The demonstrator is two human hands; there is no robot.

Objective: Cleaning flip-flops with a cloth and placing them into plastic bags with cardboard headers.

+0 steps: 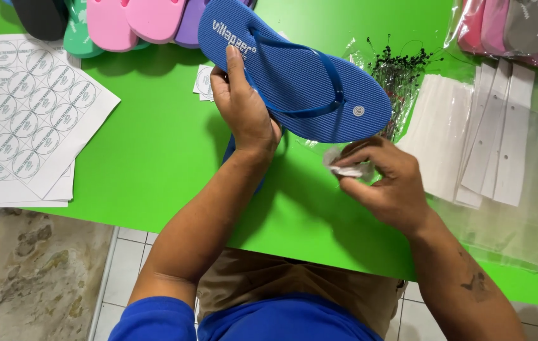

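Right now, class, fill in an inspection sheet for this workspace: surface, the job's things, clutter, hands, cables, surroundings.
Surface: bright green table, partly covered.
Job's things: blue flip-flop held sole-up above the table; small white sticker piece pinched just below its heel.
Clutter: sheets of round stickers at left; pink, purple, green and black flip-flops along the far edge; bag of black tag pins; white card strips; clear plastic bags; bagged flip-flops far right.
Hands: left hand grips the blue flip-flop; right hand holds the sticker piece.
Cables: nothing seen.
Surroundings: tiled floor and rough concrete below.
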